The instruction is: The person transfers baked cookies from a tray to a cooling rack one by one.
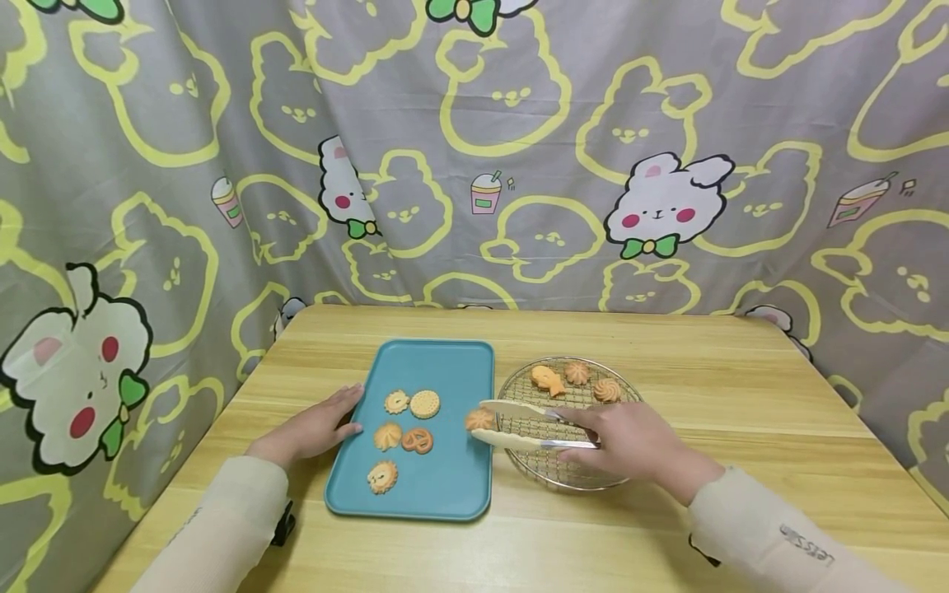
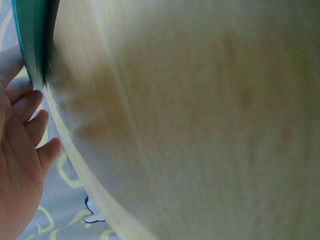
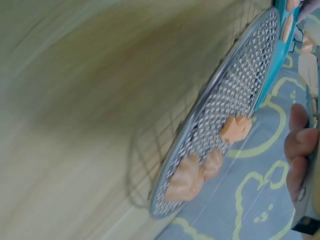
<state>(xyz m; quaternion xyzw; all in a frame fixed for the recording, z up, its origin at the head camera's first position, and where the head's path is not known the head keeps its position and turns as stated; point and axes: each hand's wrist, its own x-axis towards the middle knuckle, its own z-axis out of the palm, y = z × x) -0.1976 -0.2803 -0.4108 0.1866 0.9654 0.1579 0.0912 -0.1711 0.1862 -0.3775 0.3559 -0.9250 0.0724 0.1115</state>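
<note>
on tray point(image 1: 437, 366), five cookies point(image 1: 425, 404), in tongs point(image 1: 511, 441), one

"Let's Slim" on right sleeve point(image 1: 778, 523)

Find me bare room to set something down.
Tray: the far end, beyond the cookies, and the near right corner. Table: the far right, past the wire rack. Crowded: between rack and tray, where tongs cross over.
</note>
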